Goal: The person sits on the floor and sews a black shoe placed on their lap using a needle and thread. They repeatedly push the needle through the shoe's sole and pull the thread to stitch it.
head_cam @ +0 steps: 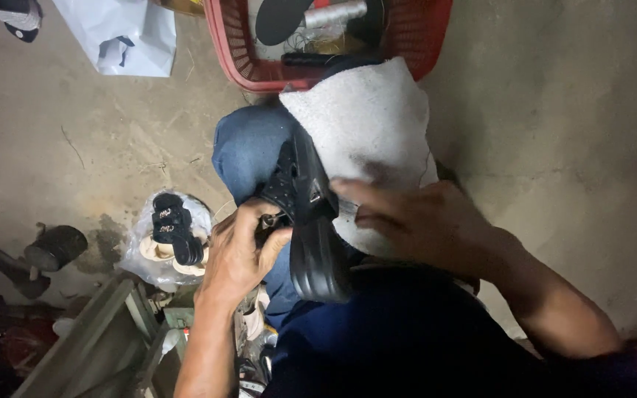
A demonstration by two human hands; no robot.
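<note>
head: red basket holds insole, thread spool.

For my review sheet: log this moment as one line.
left hand: grips black sandal | right hand: steadies sandal over white towel on lap | red basket beyond knee

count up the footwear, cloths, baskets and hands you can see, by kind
black sandals: 2, one on the lap between the left hand and right hand, one on a plastic bag on the floor
white towel: 1
red basket: 1
hands: 2
total: 6
</note>
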